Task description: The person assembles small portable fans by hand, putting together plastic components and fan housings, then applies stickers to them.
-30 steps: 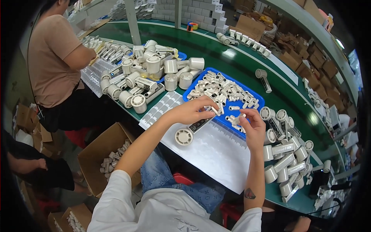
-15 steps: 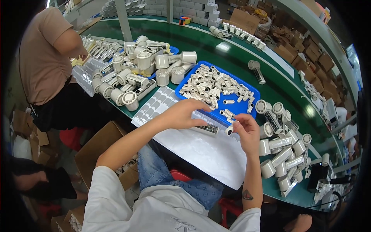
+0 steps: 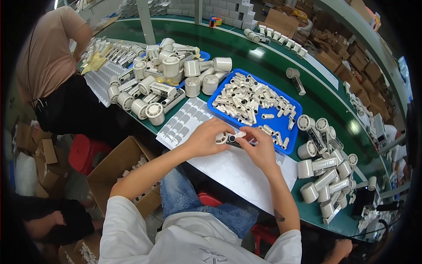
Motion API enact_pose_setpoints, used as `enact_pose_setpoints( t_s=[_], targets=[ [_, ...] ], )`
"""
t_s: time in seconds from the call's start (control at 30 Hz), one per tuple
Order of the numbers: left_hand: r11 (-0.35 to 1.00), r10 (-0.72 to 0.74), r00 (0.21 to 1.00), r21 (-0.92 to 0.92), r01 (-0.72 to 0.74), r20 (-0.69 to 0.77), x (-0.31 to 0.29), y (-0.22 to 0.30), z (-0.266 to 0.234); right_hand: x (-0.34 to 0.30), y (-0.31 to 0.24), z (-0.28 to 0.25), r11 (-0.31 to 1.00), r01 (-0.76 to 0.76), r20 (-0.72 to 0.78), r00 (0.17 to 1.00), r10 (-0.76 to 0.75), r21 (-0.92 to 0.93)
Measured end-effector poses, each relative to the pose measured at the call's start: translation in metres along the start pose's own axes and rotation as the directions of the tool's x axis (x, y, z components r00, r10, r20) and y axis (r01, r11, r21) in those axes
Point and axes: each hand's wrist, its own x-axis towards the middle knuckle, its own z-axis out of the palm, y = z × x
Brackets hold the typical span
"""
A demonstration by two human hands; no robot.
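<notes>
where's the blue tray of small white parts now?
In the head view, right of centre: the blue tray is beyond the right hand, between left fan pile and right fan pile.

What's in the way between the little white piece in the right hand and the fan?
Nothing that I can see. The right hand holds the small white part right up close to the handheld fan in the left hand. Fingers hide whether they touch.
</notes>
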Motion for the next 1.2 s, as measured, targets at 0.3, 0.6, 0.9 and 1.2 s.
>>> enact_pose_setpoints(
  t_s=[0.3,0.6,0.9,1.2],
  targets=[
    [0.999,0.047,0.998,-0.007,-0.047,-0.048,0.0,-0.004,0.005,-0.005,0.002,-0.013,0.971,0.117,0.13,0.987,-0.091,-0.207],
    [0.999,0.046,0.997,-0.008,-0.047,-0.059,0.003,-0.007,0.008,-0.003,-0.007,-0.008,0.947,0.191,0.129,0.978,-0.162,-0.258],
    [0.997,0.072,0.994,0.013,-0.072,-0.085,0.0,-0.013,0.0,-0.002,-0.003,0.008,0.927,0.283,0.087,0.959,-0.269,-0.246],
    [0.99,0.141,0.989,-0.011,-0.142,-0.034,0.011,-0.02,0.01,-0.007,-0.011,0.008,0.841,0.258,0.07,0.964,-0.256,-0.476]
  ],
)
